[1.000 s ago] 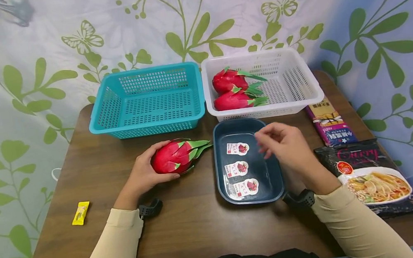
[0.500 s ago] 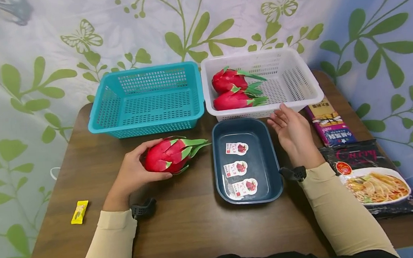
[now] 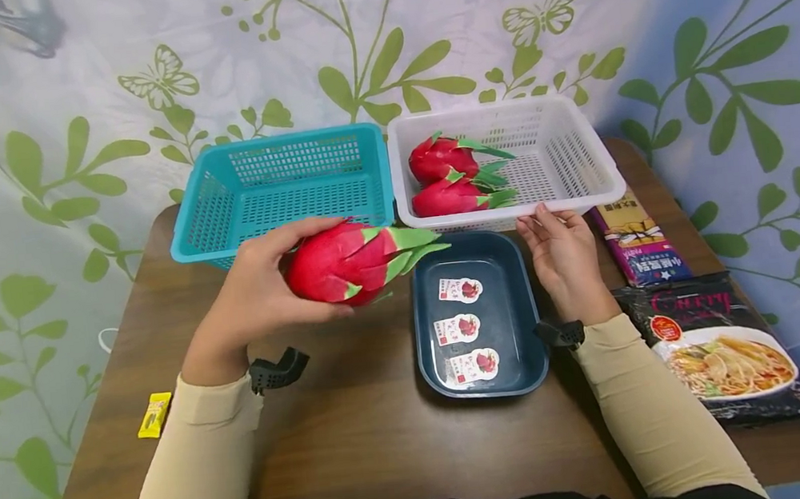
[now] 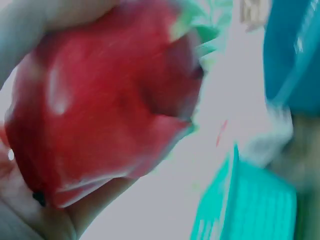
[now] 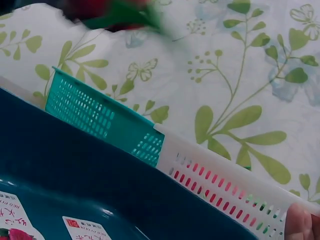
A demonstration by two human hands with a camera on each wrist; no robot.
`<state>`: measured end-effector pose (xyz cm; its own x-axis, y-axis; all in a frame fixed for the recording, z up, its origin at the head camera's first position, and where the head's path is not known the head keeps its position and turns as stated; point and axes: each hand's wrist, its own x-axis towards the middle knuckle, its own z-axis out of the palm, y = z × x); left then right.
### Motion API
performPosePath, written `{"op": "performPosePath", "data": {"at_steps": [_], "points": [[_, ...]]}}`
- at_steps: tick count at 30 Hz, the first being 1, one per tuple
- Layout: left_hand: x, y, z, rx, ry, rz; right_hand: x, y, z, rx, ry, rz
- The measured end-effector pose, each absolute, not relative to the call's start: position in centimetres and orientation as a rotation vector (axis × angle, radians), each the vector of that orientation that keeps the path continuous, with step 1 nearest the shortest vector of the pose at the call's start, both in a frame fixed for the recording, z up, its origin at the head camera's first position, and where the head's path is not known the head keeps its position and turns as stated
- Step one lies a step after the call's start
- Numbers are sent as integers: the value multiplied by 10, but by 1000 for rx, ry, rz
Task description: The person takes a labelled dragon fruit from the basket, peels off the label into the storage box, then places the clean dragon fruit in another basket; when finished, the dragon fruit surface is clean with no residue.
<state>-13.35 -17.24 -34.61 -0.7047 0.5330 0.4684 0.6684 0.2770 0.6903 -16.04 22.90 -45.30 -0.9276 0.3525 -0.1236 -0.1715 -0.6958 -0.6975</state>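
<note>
My left hand [image 3: 259, 291] grips a red dragon fruit [image 3: 343, 263] with green leaf tips. It holds the fruit above the table, in front of the teal basket [image 3: 208, 256], leaves pointing right. In the left wrist view the blurred dragon fruit [image 4: 110, 95] fills the palm. The fingertips of my right hand [image 3: 563, 254] hold the front rim of the white basket [image 3: 512, 211]; the fingers [image 5: 298, 222] show at that rim in the right wrist view. Two more dragon fruits [image 3: 447, 197] lie inside the white basket's left end.
A dark blue tray [image 3: 538, 349] with three dragon fruit stickers [image 3: 475, 365] sits below the white basket. To the right lie a pasta packet [image 3: 641, 242] and a black curry noodle bag [image 3: 729, 362]. A small yellow packet [image 3: 154, 415] lies on the left of the table [image 3: 362, 454].
My left hand has lifted the dragon fruit off the table and carried it toward the baskets. My right hand has moved from over the tray to the white basket's front rim.
</note>
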Motion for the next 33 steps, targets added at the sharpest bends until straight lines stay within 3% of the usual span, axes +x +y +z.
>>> {"op": "performPosePath", "data": {"at_steps": [11, 17, 27, 33], "points": [[-216, 24, -340, -655, -2471, -1506, -157, 237, -456, -300, -1070, 2634], [-256, 113, -360, -653, -2663, -1243, -155, 236, -459, -319, -1030, 2656], [-273, 156, -389, -483, -2777, -1209, -165, 227, -456, -310, -1061, 2613], [-281, 164, -396, -592, -2886, -1152, -159, 232, -454, -335, -1087, 2590]]}}
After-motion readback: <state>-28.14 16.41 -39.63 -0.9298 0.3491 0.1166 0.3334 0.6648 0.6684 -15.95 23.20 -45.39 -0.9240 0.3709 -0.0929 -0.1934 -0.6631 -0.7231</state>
